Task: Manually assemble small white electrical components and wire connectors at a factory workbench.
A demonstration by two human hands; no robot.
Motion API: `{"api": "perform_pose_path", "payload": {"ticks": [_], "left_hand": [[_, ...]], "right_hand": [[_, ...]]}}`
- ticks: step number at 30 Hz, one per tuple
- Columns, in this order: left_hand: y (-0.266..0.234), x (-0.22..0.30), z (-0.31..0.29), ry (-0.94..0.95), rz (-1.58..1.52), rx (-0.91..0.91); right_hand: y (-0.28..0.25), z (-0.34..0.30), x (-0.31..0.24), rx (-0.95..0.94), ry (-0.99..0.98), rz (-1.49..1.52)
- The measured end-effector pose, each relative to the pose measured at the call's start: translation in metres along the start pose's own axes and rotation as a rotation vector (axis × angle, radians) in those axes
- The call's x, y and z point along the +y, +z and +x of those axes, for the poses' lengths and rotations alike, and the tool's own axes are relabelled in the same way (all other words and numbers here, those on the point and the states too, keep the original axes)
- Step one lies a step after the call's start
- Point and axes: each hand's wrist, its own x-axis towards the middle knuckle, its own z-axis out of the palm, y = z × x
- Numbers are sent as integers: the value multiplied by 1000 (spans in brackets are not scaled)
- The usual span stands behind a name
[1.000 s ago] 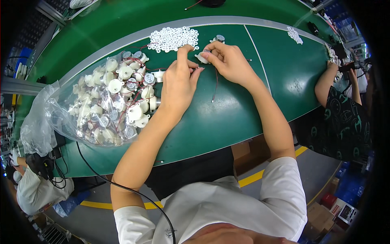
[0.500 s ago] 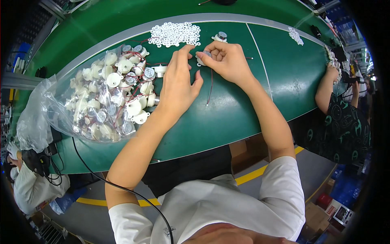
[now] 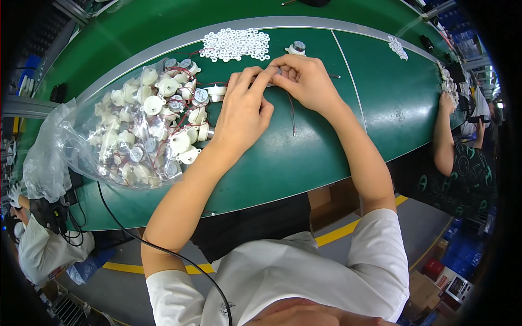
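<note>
Over the green table, my right hand [image 3: 309, 81] is closed in a pinch around a small round motor [image 3: 278, 71], mostly hidden by fingers. Its thin red wire [image 3: 293, 114] trails toward me to a small white plug. My left hand [image 3: 247, 103] meets it from the left, index finger stretched to the motor and thumb standing apart. Whether a tiny part sits under that fingertip is hidden. Left of it, a clear plastic bag [image 3: 65, 144] spills many white-cased motors [image 3: 154, 105] with red wires. Beyond my hands lies a patch of small white rings [image 3: 235, 44].
Another white-cased motor [image 3: 297, 48] stands just past my right hand. A black cable [image 3: 141, 237] crosses by my left arm. At the right, a co-worker's arm [image 3: 444, 136] reaches to white parts on the table; another person [image 3: 49, 244] is at the left.
My left hand has shifted right and its index finger now touches the motor in my right hand. The hanging wire has swung right. The co-worker's arm at right has moved slightly.
</note>
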Motion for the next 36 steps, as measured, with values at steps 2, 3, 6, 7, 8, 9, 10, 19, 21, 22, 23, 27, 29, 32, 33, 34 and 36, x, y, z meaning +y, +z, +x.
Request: {"api": "perform_pose_path", "payload": {"ticks": [2, 3, 6, 7, 8, 9, 10, 19, 21, 22, 23, 27, 29, 32, 33, 34, 36], "left_hand": [[-2, 2, 1, 12, 27, -15], [-3, 3, 1, 17, 41, -22], [-7, 5, 1, 31, 124, -60], [-7, 5, 1, 50, 177, -68], [-7, 6, 1, 69, 230, -75], [-7, 6, 0, 85, 283, -83], [-8, 7, -1, 94, 309, -88], [-8, 6, -1, 83, 361, -145], [-9, 4, 0, 87, 387, -147], [-11, 4, 0, 100, 404, -138], [-14, 5, -2, 113, 420, -129], [-35, 14, 0, 105, 594, -73], [-45, 16, 1, 24, 707, -69], [-57, 6, -5, -96, 757, -134], [-57, 5, -5, -103, 753, -160], [-58, 4, -4, -110, 748, -187], [-58, 3, -3, -105, 737, -198]], "right_hand": [[-3, 0, 0, -20, -27, -5], [-3, 0, 0, -27, -49, -3], [-3, -1, 0, -48, -109, -29], [-3, -2, -1, -56, -126, -56], [-4, -2, -3, -64, -143, -83], [-3, -3, -5, -53, -176, -101], [-2, -4, -8, -43, -208, -118], [4, -7, -12, -15, -248, -181], [5, -7, -14, -13, -220, -177], [3, -7, -13, -17, -195, -161], [1, -7, -13, -21, -172, -145], [-19, -1, -3, 72, -294, -377], [-30, 3, 9, 168, -321, -441], [-35, 11, 36, 204, -282, -397], [-37, 13, 40, 197, -253, -358], [-41, 15, 42, 192, -199, -383], [-48, 17, 51, 237, -175, -413]]}}
